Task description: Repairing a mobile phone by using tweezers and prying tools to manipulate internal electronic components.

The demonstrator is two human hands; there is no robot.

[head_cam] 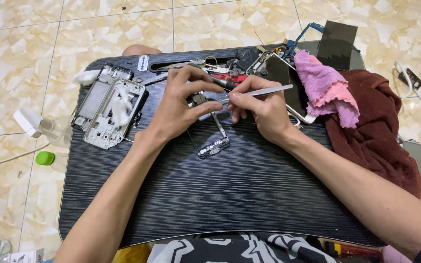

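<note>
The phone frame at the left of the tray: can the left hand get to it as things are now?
Probably yes. The phone frame lies just beside the left hand, with bare tray between, but that hand already pinches a small part.

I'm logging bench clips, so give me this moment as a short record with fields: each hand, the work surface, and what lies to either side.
left hand: pinches a small phone part
right hand: holds metal tweezers, tips at that part
surface: black lap desk
centre: flex strip with connector
left side: phone frames with cotton wads
right side: pink cloth, dark red towel
</note>
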